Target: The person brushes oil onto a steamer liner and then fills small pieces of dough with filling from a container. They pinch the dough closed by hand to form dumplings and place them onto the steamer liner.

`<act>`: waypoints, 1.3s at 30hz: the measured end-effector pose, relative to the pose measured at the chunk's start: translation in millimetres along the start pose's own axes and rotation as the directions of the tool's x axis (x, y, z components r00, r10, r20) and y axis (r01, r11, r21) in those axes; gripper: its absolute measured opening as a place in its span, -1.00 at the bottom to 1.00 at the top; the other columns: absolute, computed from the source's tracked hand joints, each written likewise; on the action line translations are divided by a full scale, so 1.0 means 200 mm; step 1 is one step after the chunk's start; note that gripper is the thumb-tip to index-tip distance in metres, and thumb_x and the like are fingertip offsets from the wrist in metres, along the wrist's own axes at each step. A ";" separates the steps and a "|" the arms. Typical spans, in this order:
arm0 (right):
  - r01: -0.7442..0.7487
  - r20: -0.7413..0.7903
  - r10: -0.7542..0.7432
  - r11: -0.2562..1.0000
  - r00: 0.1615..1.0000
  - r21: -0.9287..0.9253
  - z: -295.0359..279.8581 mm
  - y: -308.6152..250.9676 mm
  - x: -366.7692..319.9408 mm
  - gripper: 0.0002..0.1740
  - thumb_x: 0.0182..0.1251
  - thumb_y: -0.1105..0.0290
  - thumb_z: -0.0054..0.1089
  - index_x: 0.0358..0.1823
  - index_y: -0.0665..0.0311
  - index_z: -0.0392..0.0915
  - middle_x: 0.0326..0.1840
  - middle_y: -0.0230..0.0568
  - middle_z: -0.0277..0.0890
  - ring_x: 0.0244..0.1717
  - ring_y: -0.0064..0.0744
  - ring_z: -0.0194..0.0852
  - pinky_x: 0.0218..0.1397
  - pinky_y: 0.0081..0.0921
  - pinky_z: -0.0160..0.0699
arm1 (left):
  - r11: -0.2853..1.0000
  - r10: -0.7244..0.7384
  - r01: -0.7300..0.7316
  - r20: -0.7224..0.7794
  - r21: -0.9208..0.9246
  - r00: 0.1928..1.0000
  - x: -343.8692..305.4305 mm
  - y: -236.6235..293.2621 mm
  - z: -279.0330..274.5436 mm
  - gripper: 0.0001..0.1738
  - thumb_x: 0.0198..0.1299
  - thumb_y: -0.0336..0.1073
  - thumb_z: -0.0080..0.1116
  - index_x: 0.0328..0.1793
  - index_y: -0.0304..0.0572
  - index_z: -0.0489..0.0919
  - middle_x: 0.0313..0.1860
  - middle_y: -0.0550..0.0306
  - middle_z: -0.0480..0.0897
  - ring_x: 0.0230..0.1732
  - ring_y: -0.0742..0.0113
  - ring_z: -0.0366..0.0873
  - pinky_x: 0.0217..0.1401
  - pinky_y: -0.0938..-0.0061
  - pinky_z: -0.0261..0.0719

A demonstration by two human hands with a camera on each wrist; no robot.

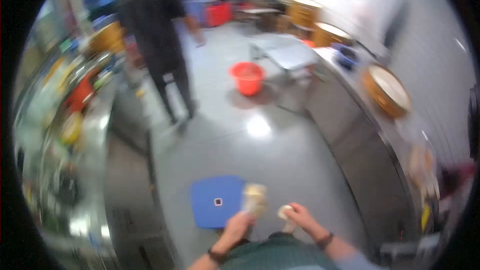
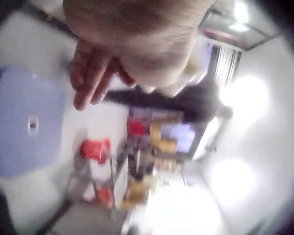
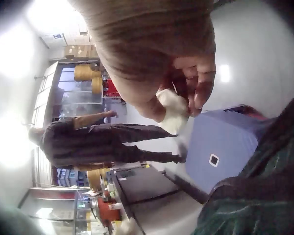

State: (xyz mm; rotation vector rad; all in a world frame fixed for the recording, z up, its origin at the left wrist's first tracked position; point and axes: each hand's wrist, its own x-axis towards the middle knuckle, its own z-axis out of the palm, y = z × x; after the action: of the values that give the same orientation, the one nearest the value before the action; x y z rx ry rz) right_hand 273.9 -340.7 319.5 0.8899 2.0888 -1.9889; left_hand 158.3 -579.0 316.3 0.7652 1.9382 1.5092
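Observation:
In the head view my left hand [image 1: 237, 227] holds a blurred pale-yellow bundle [image 1: 255, 200] that stands up above the fingers. The left wrist view shows that hand [image 2: 132, 49] from the wrist side, its fingers [image 2: 90, 78] side by side and most of the bundle hidden behind the palm. To the right, at lap height, my right hand [image 1: 305, 220] pinches a small white, soft-looking piece [image 1: 285, 212]. Seen from the right wrist, this white piece [image 3: 173, 111] sits between thumb and fingertips, lumpy and partly covered; its exact kind I cannot tell.
A blue stool [image 1: 217, 202] stands just left of the hands. Ahead on the floor are a red bucket [image 1: 247, 77] and a grey table [image 1: 287, 50]. A person in dark clothes [image 1: 155, 30] is at the left. Steel counters [image 1: 350, 135] flank both sides; a round wooden steamer [image 1: 386, 90] rests at the right.

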 end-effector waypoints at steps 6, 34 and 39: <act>0.080 -0.131 -0.041 0.948 0.991 0.310 -0.78 0.12 -0.10 -0.78 0.26 0.42 0.08 -0.10 0.33 0.49 -0.19 -0.29 0.55 -0.13 -0.50 0.48 -0.04 -0.53 0.48 | 0.909 0.118 -0.368 0.726 0.197 0.678 0.75 0.22 0.91 -0.65 0.28 -0.27 -0.09 0.14 -0.25 0.43 -0.10 -0.26 0.58 -0.10 -0.24 0.51 -0.07 0.12 0.48; -0.453 -0.452 0.051 -0.002 0.890 -0.892 -2.88 0.14 1.85 -0.45 0.25 0.34 0.08 0.22 0.50 0.31 0.17 0.04 0.44 0.17 -0.28 0.49 0.01 -0.39 0.57 | 0.654 -0.329 -0.110 0.413 0.748 0.849 2.20 0.07 1.30 -0.68 0.25 -0.17 -0.05 -0.36 -0.29 0.55 -0.46 -0.16 0.60 -0.35 -0.22 0.56 -0.32 0.02 0.51; -0.188 -0.389 -0.216 0.610 0.895 -0.770 -2.73 0.08 1.68 -0.71 0.14 0.44 0.09 -0.12 0.43 0.55 -0.02 0.15 0.50 -0.17 -0.04 0.61 -0.17 -0.30 0.61 | 0.671 -0.339 -0.011 0.320 0.741 0.885 2.20 0.12 1.21 -0.61 0.31 -0.11 -0.11 -0.29 -0.29 0.57 -0.31 -0.34 0.60 -0.23 -0.23 0.56 -0.21 -0.01 0.50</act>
State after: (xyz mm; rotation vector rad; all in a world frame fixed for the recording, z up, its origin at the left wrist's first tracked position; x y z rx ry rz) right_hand 171.1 285.0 215.7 1.1565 2.8106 -0.6170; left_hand 37.8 -95.5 252.2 1.0934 2.1460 0.3227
